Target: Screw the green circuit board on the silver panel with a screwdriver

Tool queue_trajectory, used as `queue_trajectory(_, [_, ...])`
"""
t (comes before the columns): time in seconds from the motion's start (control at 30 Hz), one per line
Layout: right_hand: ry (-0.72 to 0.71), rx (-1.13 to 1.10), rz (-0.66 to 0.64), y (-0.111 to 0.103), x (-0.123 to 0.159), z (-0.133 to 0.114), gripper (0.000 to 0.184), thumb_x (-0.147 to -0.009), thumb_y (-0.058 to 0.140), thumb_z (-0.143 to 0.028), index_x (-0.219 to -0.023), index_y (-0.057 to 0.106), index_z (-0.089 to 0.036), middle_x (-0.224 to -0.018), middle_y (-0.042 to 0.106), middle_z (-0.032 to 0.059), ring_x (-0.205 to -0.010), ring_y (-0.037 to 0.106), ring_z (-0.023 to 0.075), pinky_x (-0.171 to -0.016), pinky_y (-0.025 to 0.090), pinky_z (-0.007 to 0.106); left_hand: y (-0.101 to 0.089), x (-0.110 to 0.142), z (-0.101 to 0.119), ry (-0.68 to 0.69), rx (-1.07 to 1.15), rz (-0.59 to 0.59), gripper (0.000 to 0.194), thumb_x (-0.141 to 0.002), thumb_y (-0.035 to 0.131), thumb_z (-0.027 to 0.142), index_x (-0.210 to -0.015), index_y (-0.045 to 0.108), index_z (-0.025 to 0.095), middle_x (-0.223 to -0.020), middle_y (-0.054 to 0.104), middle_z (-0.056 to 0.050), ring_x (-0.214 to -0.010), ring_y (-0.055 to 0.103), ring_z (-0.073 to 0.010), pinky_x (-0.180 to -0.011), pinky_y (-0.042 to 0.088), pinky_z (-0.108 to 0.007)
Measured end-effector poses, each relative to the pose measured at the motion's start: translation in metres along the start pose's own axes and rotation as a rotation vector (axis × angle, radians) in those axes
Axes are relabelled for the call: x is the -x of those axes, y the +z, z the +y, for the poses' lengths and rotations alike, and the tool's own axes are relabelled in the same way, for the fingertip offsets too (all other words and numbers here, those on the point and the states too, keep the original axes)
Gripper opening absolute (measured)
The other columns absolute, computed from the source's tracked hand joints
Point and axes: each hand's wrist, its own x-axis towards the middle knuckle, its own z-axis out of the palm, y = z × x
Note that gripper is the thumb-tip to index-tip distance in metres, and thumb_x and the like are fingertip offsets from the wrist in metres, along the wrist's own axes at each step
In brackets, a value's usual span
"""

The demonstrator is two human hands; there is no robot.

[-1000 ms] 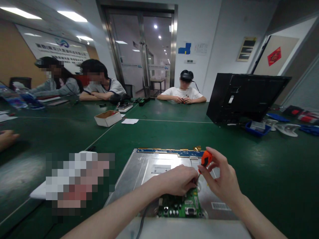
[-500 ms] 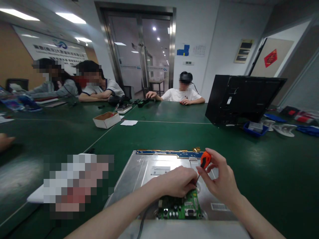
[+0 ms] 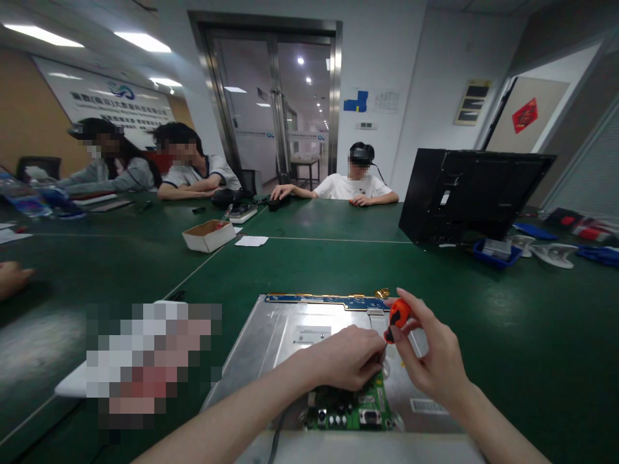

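Observation:
A bare metal monitor panel (image 3: 271,335) lies face down on the green table (image 3: 507,335) in front of me. A green circuit board (image 3: 353,409) sits on its near end. My right hand (image 3: 430,357) pinches a small screwdriver with an orange handle (image 3: 398,316), its tip pointing down at the board's far edge. My left hand (image 3: 345,357) rests curled on the board beside the screwdriver tip, fingers closed at the shaft or a small part I cannot make out.
A black monitor back cover (image 3: 471,193) stands at the right, with a blue tray (image 3: 498,251) and white parts beside it. A small cardboard box (image 3: 209,235) and paper lie further off. Three people sit along the far side; another hand (image 3: 12,277) shows at left.
My hands stay at the board; the right hand has shifted slightly on the screwdriver handle. The person across the table has stretched an arm out to the left.

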Motion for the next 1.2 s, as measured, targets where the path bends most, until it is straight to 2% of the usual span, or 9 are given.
queue_trajectory(0.13, [-0.036,0.009,0.032,0.0012,-0.0006,0.0028,0.049,-0.091,0.059,-0.021,-0.138,0.044,-0.025,-0.087,0.068,0.0025,-0.055,0.061,0.0128,-0.048,0.054,0.025,-0.0017,-0.0017,0.0006,-0.019,0.034,-0.02,0.006,-0.084,0.061,0.013,-0.086,0.057,0.018,-0.084,0.065,-0.004,-0.072,0.061,-0.0188,-0.061,0.043,-0.027])
queue_trajectory(0.27, [-0.038,0.022,0.054,0.0005,-0.0037,0.0012,0.047,-0.092,0.056,-0.019,-0.137,0.045,-0.026,-0.083,0.065,-0.0001,-0.054,0.06,0.0121,-0.047,0.054,0.024,-0.0044,-0.0031,0.0025,-0.059,0.041,-0.055,0.008,-0.084,0.062,0.013,-0.089,0.059,0.018,-0.085,0.065,-0.003,-0.074,0.061,-0.0189,-0.061,0.042,-0.027])
queue_trajectory(0.63, [-0.01,0.058,0.028,-0.0016,-0.004,0.0028,0.045,-0.092,0.057,-0.023,-0.136,0.046,-0.023,-0.084,0.069,0.002,-0.055,0.064,0.0132,-0.047,0.054,0.024,-0.0028,-0.0016,-0.0008,-0.029,0.093,-0.028,0.011,-0.081,0.065,0.011,-0.087,0.058,0.017,-0.085,0.065,-0.003,-0.074,0.06,-0.018,-0.061,0.041,-0.026])
queue_trajectory(0.9, [-0.034,0.047,0.021,-0.0016,-0.0009,0.0032,0.046,-0.095,0.053,-0.022,-0.14,0.043,-0.021,-0.081,0.07,0.0019,-0.054,0.065,0.0143,-0.047,0.054,0.025,-0.003,-0.0023,-0.0002,-0.064,0.112,-0.04,0.011,-0.084,0.066,0.013,-0.088,0.057,0.018,-0.085,0.064,-0.002,-0.074,0.06,-0.0172,-0.061,0.041,-0.024])
queue_trajectory(1.2, [-0.03,0.074,0.029,0.0,0.0015,0.004,0.044,-0.095,0.052,-0.023,-0.138,0.043,-0.022,-0.088,0.07,0.0036,-0.053,0.065,0.0137,-0.046,0.055,0.026,-0.0009,-0.0022,-0.004,-0.035,0.152,-0.028,0.011,-0.081,0.065,0.012,-0.083,0.056,0.018,-0.076,0.059,0.0,-0.068,0.056,-0.0154,-0.058,0.04,-0.023])
